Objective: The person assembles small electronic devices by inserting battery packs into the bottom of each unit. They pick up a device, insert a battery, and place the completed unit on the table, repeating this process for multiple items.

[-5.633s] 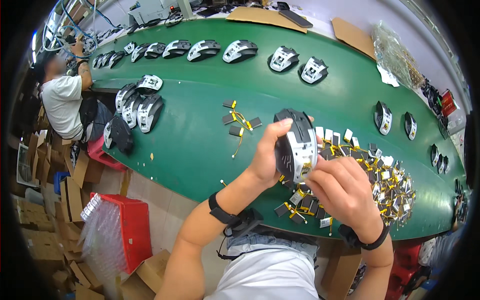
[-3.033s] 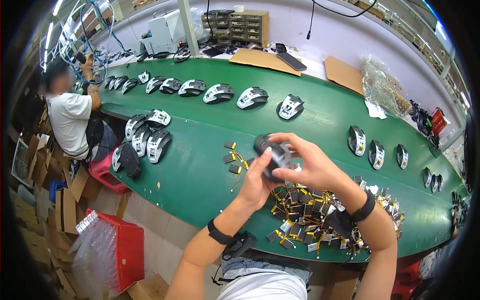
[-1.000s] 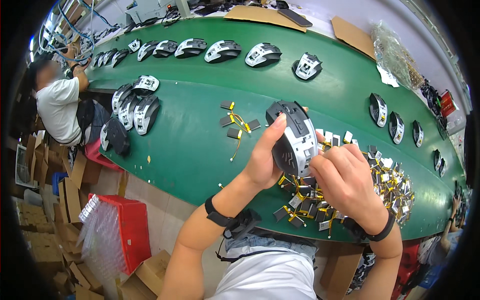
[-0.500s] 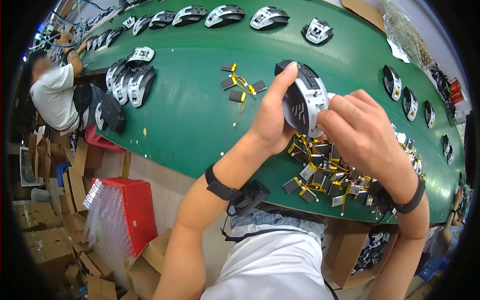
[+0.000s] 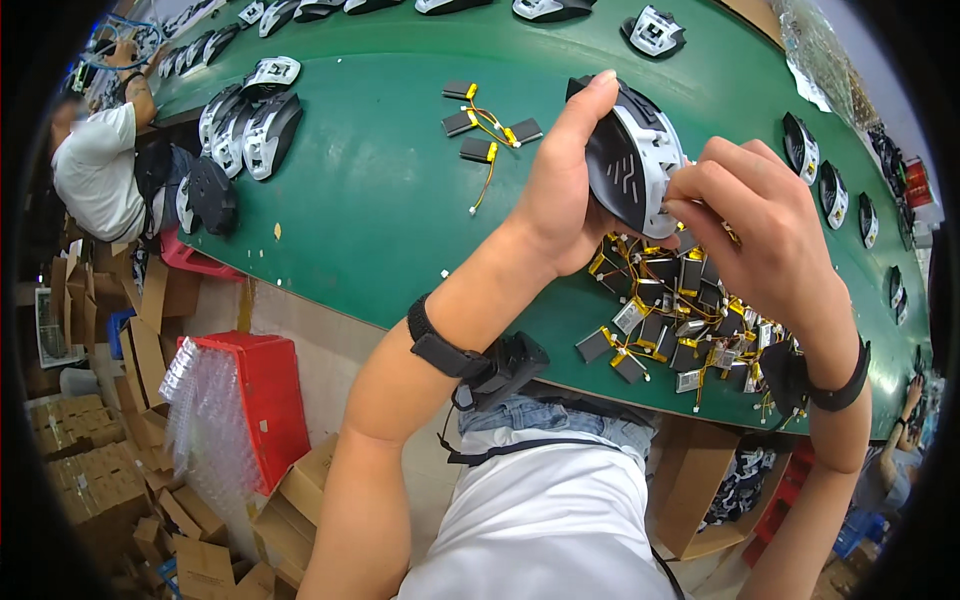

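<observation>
My left hand [image 5: 565, 185] is wrapped round a black and silver computer mouse [image 5: 622, 165], raised above the table, its thumb along the top edge. The slotted dark side of the mouse faces left, and its silver part with openings faces my right hand [image 5: 755, 210]. Bent and pinched together, the right fingers press at that silver part; whatever is between their tips is hidden. Below the hands lies a pile of small battery packs [image 5: 655, 330] with yellow tape and thin wires. Several more battery packs [image 5: 460, 123] lie loose to the left of the mouse.
On the green table [image 5: 350, 220], mice stand along the far edge, in a cluster [image 5: 268, 135] at left, and at right [image 5: 833, 195]. A red crate [image 5: 270, 400] with bubble wrap and cardboard boxes [image 5: 95, 440] are on the floor. Another person [image 5: 105, 170] sits at far left.
The view has shifted, so the table's things sit higher in it. Both hands and the mouse appear a little higher and farther right. The right fingers are still at the silver part.
</observation>
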`<act>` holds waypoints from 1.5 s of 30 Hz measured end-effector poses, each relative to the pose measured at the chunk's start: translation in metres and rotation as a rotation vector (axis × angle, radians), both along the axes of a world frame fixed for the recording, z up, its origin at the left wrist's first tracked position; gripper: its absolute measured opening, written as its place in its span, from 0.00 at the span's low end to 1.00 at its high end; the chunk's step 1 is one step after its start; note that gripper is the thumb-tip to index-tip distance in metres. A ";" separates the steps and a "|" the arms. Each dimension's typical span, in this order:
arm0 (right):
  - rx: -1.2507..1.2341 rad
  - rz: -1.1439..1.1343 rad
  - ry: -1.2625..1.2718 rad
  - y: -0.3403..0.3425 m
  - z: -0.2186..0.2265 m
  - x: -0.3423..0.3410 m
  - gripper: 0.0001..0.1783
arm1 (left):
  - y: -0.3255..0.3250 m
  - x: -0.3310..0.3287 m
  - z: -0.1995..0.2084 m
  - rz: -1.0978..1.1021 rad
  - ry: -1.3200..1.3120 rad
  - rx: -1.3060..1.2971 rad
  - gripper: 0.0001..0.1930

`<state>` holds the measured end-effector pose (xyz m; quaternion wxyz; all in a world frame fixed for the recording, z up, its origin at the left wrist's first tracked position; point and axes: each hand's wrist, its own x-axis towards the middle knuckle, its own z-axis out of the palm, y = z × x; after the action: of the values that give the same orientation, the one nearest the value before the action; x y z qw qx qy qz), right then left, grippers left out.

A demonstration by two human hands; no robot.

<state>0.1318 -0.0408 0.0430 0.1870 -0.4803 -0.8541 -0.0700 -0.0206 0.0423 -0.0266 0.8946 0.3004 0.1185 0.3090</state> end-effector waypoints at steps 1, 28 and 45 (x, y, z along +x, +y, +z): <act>0.025 0.016 -0.009 0.000 -0.001 -0.001 0.07 | -0.001 0.001 -0.001 0.012 0.012 -0.009 0.26; 0.177 -0.002 0.042 -0.012 -0.039 -0.010 0.18 | -0.003 0.008 -0.007 0.206 0.056 -0.050 0.26; 0.122 -0.116 0.240 -0.035 -0.028 -0.014 0.18 | -0.014 0.009 0.009 0.161 0.003 0.077 0.30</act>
<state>0.1174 -0.0761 0.0152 0.3121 -0.5214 -0.7906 -0.0749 -0.0117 0.0281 -0.0178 0.8544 0.3244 0.1316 0.3840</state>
